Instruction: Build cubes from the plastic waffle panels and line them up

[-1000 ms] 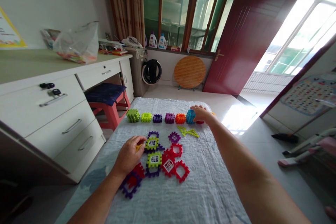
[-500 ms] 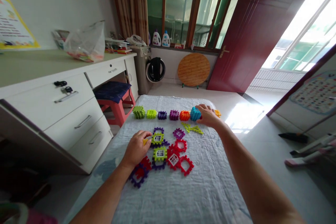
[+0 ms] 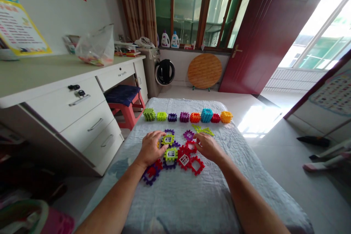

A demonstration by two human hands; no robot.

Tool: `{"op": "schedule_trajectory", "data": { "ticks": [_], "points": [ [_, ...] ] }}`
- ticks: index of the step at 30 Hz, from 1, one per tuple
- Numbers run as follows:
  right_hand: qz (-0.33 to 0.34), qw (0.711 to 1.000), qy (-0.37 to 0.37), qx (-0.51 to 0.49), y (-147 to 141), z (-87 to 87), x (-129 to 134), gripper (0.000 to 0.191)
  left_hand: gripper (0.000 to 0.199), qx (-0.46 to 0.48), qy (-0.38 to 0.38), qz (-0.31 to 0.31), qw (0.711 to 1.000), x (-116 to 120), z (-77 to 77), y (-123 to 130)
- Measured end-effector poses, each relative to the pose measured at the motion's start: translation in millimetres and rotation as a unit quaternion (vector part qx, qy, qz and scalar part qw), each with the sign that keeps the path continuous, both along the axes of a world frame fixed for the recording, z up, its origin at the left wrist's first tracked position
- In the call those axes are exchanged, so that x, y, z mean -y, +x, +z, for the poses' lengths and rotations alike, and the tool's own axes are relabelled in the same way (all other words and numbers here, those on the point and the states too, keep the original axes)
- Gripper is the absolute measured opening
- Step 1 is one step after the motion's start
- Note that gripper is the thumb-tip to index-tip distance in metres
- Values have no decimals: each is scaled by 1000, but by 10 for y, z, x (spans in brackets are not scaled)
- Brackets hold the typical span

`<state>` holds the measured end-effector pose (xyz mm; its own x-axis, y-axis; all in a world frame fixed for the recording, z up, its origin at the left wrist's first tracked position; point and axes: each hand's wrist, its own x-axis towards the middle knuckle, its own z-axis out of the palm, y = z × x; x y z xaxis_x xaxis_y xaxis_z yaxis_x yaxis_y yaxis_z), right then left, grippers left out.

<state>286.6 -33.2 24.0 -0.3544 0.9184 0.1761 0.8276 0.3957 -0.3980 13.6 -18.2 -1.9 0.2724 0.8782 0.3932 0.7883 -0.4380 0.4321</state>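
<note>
My left hand [image 3: 151, 149] curls around a small yellow building piece [image 3: 158, 144], mostly hidden by the fingers. Its fingertips reach the lime-green window piece [image 3: 168, 139], which lies over purple ones. My right hand [image 3: 208, 147] has its fingers bent at the right edge of a red square frame piece [image 3: 191, 146]; their exact contact is hard to see. Between the hands lie a second lime window piece [image 3: 171, 154], a red window piece [image 3: 184, 159], another red frame [image 3: 197, 165] and a purple lattice piece [image 3: 188, 135]. Nearer my left forearm is a dark purple frame [image 3: 150, 174].
Along the far edge of the cloth-covered table [image 3: 192, 201] runs a row of colour-sorted stacks, from green [image 3: 149, 114] through blue [image 3: 206, 115] and red [image 3: 215, 118] to yellow [image 3: 226, 117]. Thin lime pieces [image 3: 203, 130] lie before it. A white desk [image 3: 79, 91] stands left.
My right hand has drawn back from the blue stack to the red frame, uncovering the red and yellow stacks. My left hand has shifted slightly right with the yellow piece. The view has moved a little.
</note>
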Motion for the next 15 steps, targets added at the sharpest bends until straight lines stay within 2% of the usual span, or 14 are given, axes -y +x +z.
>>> {"op": "schedule_trajectory", "data": {
  "ticks": [3,6,9,15],
  "points": [
    [-17,999,27,-29,10,-102,-46,21,46,-34,-7,6,999,-43,-25,34],
    [-28,998,37,-50,40,-172,-73,20,49,-49,-18,1,999,-81,-41,65],
    [-33,996,37,-71,68,-229,-95,21,46,-38,-14,-8,999,-87,-18,83],
    [-35,994,37,-94,92,-310,-124,20,30,46,3,-12,999,-82,57,24]
  ]
}}
